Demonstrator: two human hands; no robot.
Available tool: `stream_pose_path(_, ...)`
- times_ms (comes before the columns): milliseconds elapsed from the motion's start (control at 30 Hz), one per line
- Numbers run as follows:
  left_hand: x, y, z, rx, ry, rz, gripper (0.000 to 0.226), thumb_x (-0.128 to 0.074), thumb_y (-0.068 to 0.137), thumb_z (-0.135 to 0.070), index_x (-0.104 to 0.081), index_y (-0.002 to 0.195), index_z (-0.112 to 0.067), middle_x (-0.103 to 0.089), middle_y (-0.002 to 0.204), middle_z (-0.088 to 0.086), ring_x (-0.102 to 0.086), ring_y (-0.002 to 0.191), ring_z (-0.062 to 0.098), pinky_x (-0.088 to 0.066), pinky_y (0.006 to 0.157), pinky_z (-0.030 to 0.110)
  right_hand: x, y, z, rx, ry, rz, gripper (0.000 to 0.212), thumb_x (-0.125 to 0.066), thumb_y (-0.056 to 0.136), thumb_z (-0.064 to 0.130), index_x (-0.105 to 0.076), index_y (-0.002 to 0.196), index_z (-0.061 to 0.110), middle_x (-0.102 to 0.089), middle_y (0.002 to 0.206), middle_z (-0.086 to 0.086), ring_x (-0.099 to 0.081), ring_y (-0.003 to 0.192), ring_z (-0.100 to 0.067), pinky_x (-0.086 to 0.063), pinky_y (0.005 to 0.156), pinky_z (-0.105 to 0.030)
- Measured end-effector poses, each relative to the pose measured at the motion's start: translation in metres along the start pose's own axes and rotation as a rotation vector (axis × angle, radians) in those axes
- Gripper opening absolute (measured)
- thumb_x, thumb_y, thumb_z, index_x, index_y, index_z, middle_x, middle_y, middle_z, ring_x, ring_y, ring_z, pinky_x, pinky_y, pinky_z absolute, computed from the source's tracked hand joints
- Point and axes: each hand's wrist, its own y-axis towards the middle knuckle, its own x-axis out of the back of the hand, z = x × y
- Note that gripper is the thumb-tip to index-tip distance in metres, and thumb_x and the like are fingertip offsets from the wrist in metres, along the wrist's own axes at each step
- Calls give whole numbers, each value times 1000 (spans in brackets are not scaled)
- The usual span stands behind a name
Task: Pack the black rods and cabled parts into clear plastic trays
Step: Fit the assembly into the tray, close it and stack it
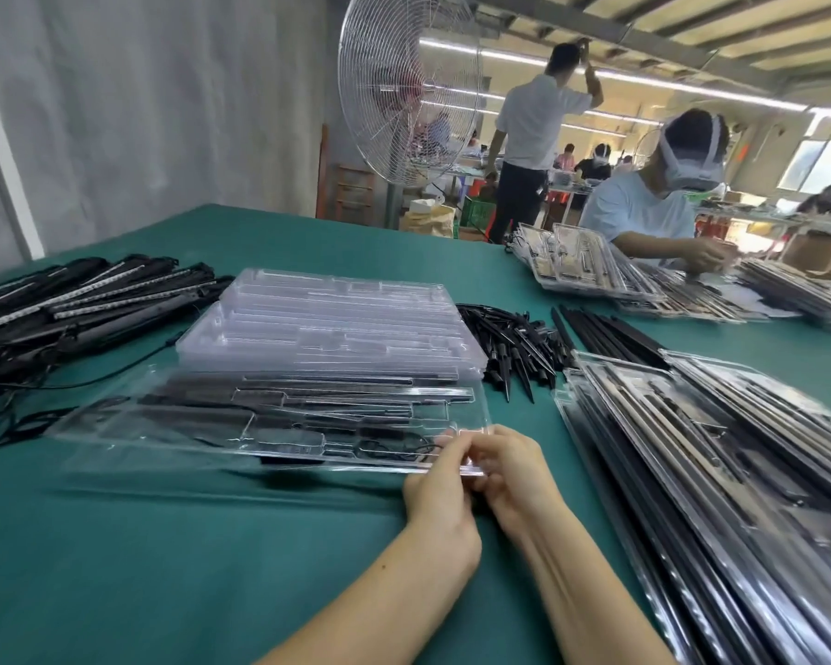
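A clear plastic tray (269,419) filled with black rods and cabled parts lies on the green table in front of me, its near right corner lifted. My left hand (440,482) and my right hand (509,467) both pinch that near right corner. Behind it stands a stack of empty clear trays (327,324). Black light bars with cables (82,309) lie piled at the left. Loose black spikes (514,343) and long black rods (610,333) lie to the right of the empty stack.
A pile of packed trays (720,463) fills the right side of the green table (173,568). Across the table a seated person (653,213) works over more trays (581,266). A standing fan (404,93) and a standing person (528,146) are behind.
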Motion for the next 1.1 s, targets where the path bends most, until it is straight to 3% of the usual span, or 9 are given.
stream_pose_path(67, 0, -2, -3, 25, 0, 17, 9, -62, 83, 6, -59, 84, -2, -61, 75, 11, -55, 46, 11, -39, 37, 15, -1, 0, -1, 23, -13, -19, 19, -54, 73, -13, -54, 79, 5, -69, 70, -15, -61, 53, -16, -35, 38, -19)
stream_pose_path(200, 0, -3, -6, 40, 17, 24, 6, -61, 84, 5, -61, 87, 1, -62, 80, 14, -53, 53, 15, -38, 38, 16, -2, -2, -3, 70, 21, -39, 25, -49, 78, -15, -48, 62, 4, -59, 46, 0, -53, 39, -8, -33, 33, -15)
stream_pose_path(433, 0, 3, -5, 36, 51, 5, 8, -61, 84, 3, -61, 79, -3, -61, 76, 12, -53, 39, 10, -34, 35, 13, -5, -2, -6, 85, -15, -87, 19, -55, 74, -12, -53, 65, 5, -69, 74, -19, -57, 51, -16, -33, 36, -18)
stream_pose_path(567, 1, 1, -6, 42, 46, 66, 16, -59, 87, 2, -59, 103, 3, -61, 79, 13, -57, 45, 11, -42, 40, 16, 0, -3, -2, 80, -70, -36, 12, -56, 77, -9, -58, 71, 1, -61, 68, -19, -58, 50, -17, -38, 38, -20)
stream_pose_path(700, 4, 0, -1, -9, 60, 18, 30, -63, 86, 1, -55, 112, 13, -61, 82, 17, -60, 59, 17, -48, 43, 16, 7, -4, 1, 88, -190, 11, 25, -58, 82, -3, -61, 60, 6, -56, 57, -9, -55, 46, -13, -43, 43, -20)
stream_pose_path(867, 4, -1, 2, -73, 226, 1, 20, -71, 79, -4, -61, 90, 10, -63, 65, 12, -59, 53, 18, -49, 46, 21, 10, -3, 7, 132, -190, -5, 15, -54, 77, -11, -62, 69, -2, -54, 66, -18, -53, 65, -25, -43, 60, -32)
stream_pose_path(933, 2, -3, 1, -69, 241, 14, 6, -67, 77, 2, -62, 76, 4, -63, 54, 6, -59, 43, 13, -52, 47, 21, 10, -2, 8, 115, -170, -55, 13, -54, 78, -12, -63, 72, -5, -56, 66, -17, -54, 62, -24, -44, 57, -29)
stream_pose_path(1033, 0, -5, 0, -85, 249, 3, 4, -65, 77, 4, -62, 74, 5, -62, 53, 9, -57, 40, 13, -52, 47, 22, 8, -1, 8, 72, -121, -105, 15, -54, 80, -11, -65, 75, -1, -60, 65, -16, -57, 60, -25, -42, 48, -22)
stream_pose_path(1100, -1, -7, 1, -88, 249, 6, 6, -65, 77, 6, -61, 73, 7, -62, 53, 11, -56, 38, 15, -51, 44, 22, 9, 0, 9, 68, -147, -104, 12, -57, 79, -6, -64, 73, 1, -59, 68, -15, -55, 65, -24, -37, 51, -23)
